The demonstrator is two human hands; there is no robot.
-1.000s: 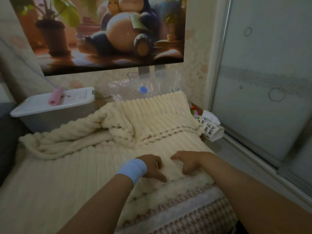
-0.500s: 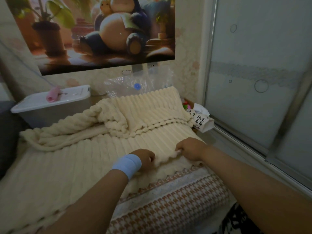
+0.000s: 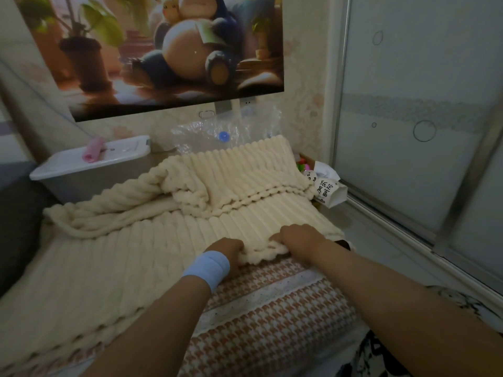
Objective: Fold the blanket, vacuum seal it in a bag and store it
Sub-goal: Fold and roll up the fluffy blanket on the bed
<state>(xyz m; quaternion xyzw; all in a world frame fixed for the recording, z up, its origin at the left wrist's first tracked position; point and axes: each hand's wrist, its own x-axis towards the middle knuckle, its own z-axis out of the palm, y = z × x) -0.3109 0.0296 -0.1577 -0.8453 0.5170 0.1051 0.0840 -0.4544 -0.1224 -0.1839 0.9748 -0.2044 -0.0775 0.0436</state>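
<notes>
Blanket point(image 3: 152, 262) lying spread over bed point(image 3: 272, 317), cream and ribbed, far part bunching in a loose fold toward the wall. Gripping its near right edge with both hands. Left hand point(image 3: 228, 247) curling fingers under the raised hem, knuckles up, blue wristband point(image 3: 208, 268) sitting at the wrist. Right hand point(image 3: 299, 236) working just beside it, palm down, fingers curling into the same ridge of fabric. Reaching forward with both forearms, left from low centre, right slanting in from the lower right corner, meeting at the hem. Holding the hem slightly raised off the bed, baring houndstooth pattern beneath. Lying crumpled against the wall beyond the blanket: clear bag point(image 3: 196, 131) with a blue valve. Sitting left of the bag: lidded box point(image 3: 81, 180) carrying a pink roll point(image 3: 94, 149). Hanging above: poster point(image 3: 163, 50). Standing at right: door point(image 3: 408, 131).
</notes>
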